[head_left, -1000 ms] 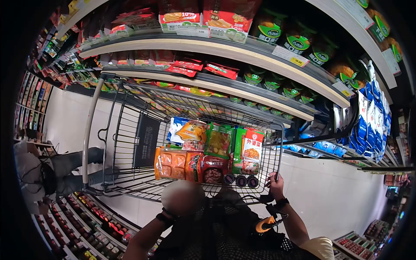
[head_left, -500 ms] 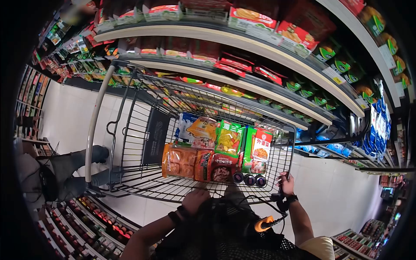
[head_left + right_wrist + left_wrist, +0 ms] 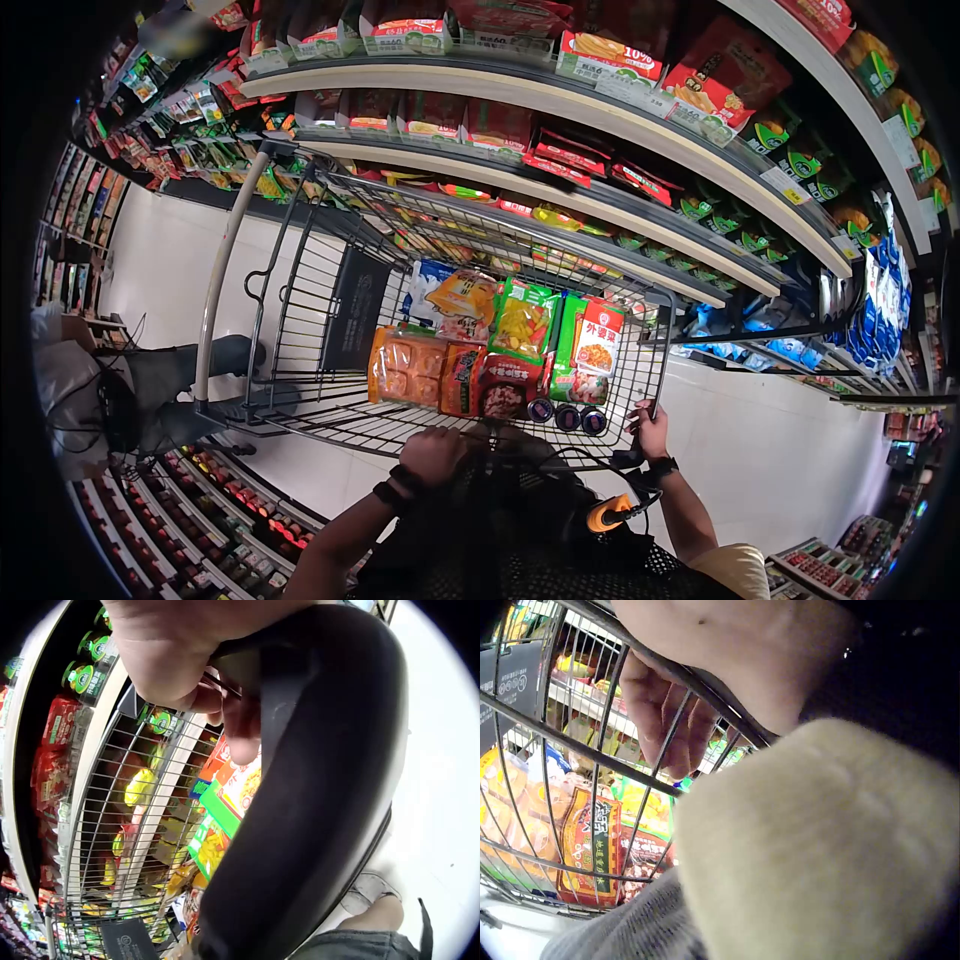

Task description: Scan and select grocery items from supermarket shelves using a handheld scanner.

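A wire shopping cart [image 3: 357, 312] stands sideways in front of me. My left hand [image 3: 435, 455] hooks over its near side rim, and in the left wrist view the fingers [image 3: 664, 724] hang bent inside the basket. At the right front corner my right hand [image 3: 652, 432] grips the rim with curled fingers. In the basket lie a clear pack of orange round pieces [image 3: 407, 367], a yellow bag [image 3: 463, 297], a green bag of pickled vegetables [image 3: 522, 318], a red-and-white bag [image 3: 598, 340], a dark red bag [image 3: 505, 385] and three dark-lidded jars [image 3: 567, 415].
Shelves [image 3: 560, 85] of red packets and green-labelled jars run along the cart's far side. Blue-and-white bags [image 3: 875, 300] hang at the right. Another person's legs [image 3: 200, 370] are by the cart handle [image 3: 225, 290]. Lower shelves [image 3: 215, 510] stand behind on the left.
The cart has moved left along the shelves, whose goods now lie further right in the head view. Both hands stay at the cart's rim.
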`<action>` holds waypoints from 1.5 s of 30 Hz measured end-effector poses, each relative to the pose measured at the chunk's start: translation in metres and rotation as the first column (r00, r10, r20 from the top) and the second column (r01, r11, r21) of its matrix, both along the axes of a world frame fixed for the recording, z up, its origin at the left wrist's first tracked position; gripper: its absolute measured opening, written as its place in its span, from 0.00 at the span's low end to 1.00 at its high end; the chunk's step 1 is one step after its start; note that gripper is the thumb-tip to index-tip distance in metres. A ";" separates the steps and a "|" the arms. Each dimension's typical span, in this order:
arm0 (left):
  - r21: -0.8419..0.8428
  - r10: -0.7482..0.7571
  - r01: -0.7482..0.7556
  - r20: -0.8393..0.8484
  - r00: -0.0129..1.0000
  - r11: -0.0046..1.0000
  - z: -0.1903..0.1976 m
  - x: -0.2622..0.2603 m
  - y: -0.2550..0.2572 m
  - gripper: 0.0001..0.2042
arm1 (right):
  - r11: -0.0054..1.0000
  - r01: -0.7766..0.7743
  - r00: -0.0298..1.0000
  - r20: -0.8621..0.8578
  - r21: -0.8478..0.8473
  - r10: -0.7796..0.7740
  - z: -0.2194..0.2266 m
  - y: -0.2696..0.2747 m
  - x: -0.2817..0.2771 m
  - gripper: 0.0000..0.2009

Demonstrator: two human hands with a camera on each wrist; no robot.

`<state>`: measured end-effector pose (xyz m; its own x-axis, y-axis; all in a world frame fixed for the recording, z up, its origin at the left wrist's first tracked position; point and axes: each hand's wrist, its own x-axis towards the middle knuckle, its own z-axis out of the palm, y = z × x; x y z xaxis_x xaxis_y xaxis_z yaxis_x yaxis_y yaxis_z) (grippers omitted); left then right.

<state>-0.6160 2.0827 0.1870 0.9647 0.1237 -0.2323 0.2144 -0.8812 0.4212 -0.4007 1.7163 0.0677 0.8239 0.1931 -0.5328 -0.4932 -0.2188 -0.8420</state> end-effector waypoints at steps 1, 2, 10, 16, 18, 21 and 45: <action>0.015 0.012 -0.012 -0.006 1.000 1.000 0.000 0.000 0.002 0.12 | 1.000 -0.009 1.000 -0.010 -0.016 0.009 0.000 0.004 0.000 0.06; 0.020 0.014 -0.014 -0.006 1.000 1.000 -0.002 0.001 0.005 0.12 | 1.000 0.017 1.000 -0.011 0.000 -0.017 0.000 0.008 -0.002 0.05; 0.050 0.068 -0.071 0.063 0.996 0.996 0.005 -0.007 0.036 0.10 | 0.999 0.032 0.999 -0.022 0.014 -0.032 0.000 0.041 -0.015 0.04; 0.026 0.104 -0.104 -0.027 0.994 0.994 0.010 -0.015 0.062 0.12 | 0.999 0.035 0.999 0.008 0.011 -0.035 0.002 0.068 -0.025 0.04; -0.010 0.077 -0.077 -0.011 0.997 0.997 0.007 -0.018 0.073 0.12 | 1.000 0.029 0.999 0.019 0.005 -0.030 0.002 0.077 -0.028 0.05; -0.046 -0.008 0.007 -0.020 1.000 0.999 0.001 -0.034 0.099 0.13 | 1.000 0.022 0.999 0.033 0.007 -0.022 0.007 0.092 -0.034 0.06; 0.657 0.583 -0.720 0.502 0.639 0.223 0.078 -0.082 0.441 0.26 | 0.999 0.030 1.000 -0.004 0.016 -0.030 0.004 0.180 -0.059 0.07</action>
<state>-0.6977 2.5234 0.2650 0.4646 0.7712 0.4352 0.8855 -0.4008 -0.2351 -0.4602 1.8966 0.0716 0.8274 0.1769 -0.5330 -0.5024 -0.1909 -0.8433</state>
